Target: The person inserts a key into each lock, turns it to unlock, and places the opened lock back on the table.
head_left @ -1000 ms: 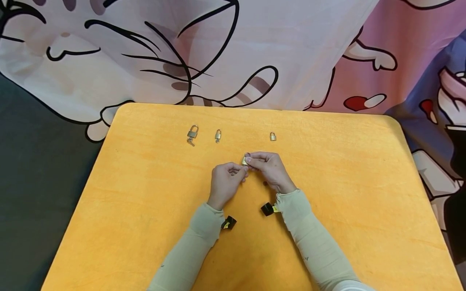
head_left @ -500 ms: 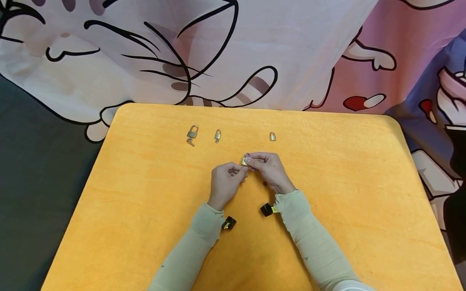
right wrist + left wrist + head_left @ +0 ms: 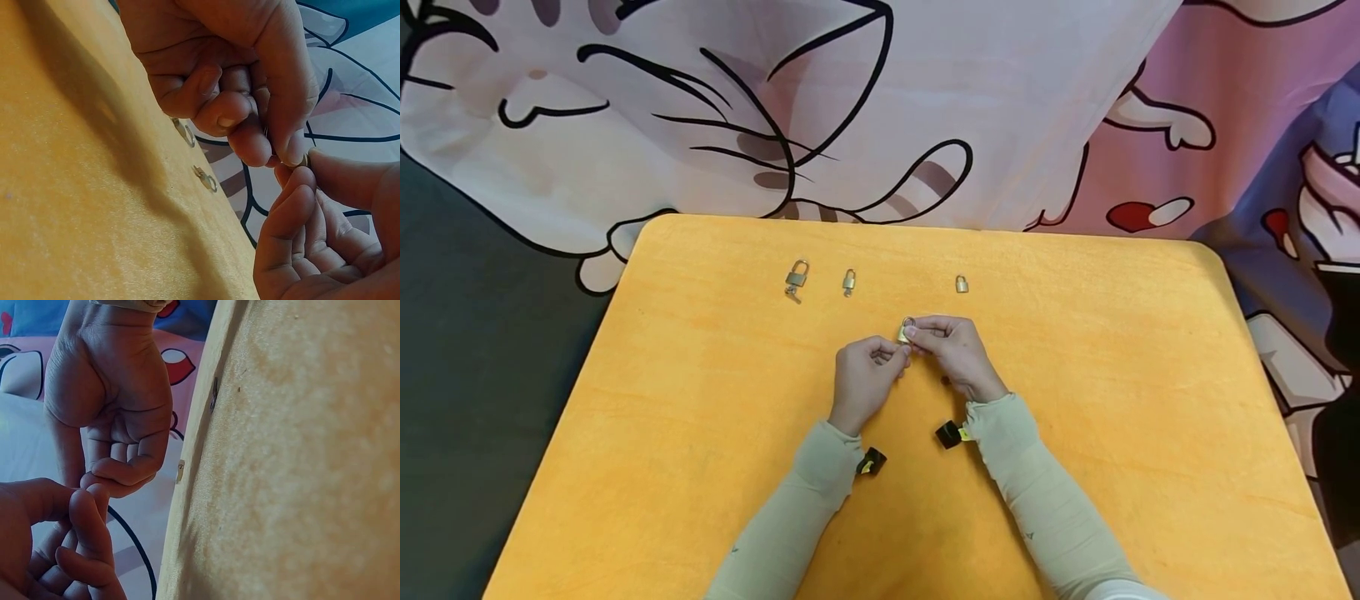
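In the head view my right hand (image 3: pixel 955 350) pinches a small brass-coloured padlock (image 3: pixel 904 333) between thumb and fingers, shackle upward, above the table's middle. Close against the lock's lower end, my left hand (image 3: pixel 868 375) pinches something thin between thumb and forefinger, which looks like a small key and is mostly covered. From the right wrist, the fingertips of the left hand (image 3: pixel 231 81) and right hand (image 3: pixel 337 231) meet, with a sliver of the padlock (image 3: pixel 304 160) showing between them. The left wrist view has the lock hidden behind the joined fingertips.
Along the table's (image 3: pixel 700 400) far side lie a larger padlock with keys (image 3: pixel 796 279), a small padlock with a key (image 3: pixel 849 282) and, further right, another small padlock (image 3: pixel 962 284). A printed cloth (image 3: pixel 880 108) hangs behind the far edge. Black wrist cameras (image 3: pixel 951 434) jut from the sleeves.
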`<state>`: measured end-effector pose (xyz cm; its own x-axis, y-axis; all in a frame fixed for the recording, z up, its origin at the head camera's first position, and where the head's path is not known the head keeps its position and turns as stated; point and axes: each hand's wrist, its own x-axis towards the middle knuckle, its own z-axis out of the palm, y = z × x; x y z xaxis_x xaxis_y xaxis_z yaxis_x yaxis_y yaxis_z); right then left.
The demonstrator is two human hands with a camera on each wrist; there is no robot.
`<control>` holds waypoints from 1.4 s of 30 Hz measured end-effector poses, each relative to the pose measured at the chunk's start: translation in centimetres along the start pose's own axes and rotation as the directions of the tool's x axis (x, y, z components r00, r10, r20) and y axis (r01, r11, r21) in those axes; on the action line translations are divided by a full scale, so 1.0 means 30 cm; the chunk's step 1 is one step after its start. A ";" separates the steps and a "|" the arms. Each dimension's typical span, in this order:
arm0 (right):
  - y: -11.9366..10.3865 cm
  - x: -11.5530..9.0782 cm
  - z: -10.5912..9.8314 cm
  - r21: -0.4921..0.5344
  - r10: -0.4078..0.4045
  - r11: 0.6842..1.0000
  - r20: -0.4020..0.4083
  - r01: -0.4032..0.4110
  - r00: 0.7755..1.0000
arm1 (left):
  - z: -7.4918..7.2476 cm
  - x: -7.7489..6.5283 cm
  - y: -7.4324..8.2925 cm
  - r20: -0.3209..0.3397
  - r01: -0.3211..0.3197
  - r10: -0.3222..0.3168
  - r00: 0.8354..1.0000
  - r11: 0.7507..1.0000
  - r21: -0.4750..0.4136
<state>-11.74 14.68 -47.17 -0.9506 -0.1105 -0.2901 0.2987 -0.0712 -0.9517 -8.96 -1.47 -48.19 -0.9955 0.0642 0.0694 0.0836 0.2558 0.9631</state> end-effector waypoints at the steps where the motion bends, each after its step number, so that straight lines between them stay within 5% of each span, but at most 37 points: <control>1: 0.001 0.000 0.000 -0.002 0.000 1.000 0.000 0.000 1.000 | 0.000 -0.001 -0.001 0.001 0.001 -0.001 1.000 1.000 0.001; 42: 0.002 -0.001 0.008 0.025 0.003 1.000 -0.010 -0.003 1.000 | 0.000 0.001 0.003 -0.027 -0.006 0.008 1.000 0.998 0.067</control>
<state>-11.66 14.45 -47.19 -0.9505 -0.1003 -0.2941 0.3034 -0.0954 -0.9481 -8.97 -1.45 -48.09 -0.9957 0.0403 0.0837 0.0923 0.3193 0.9431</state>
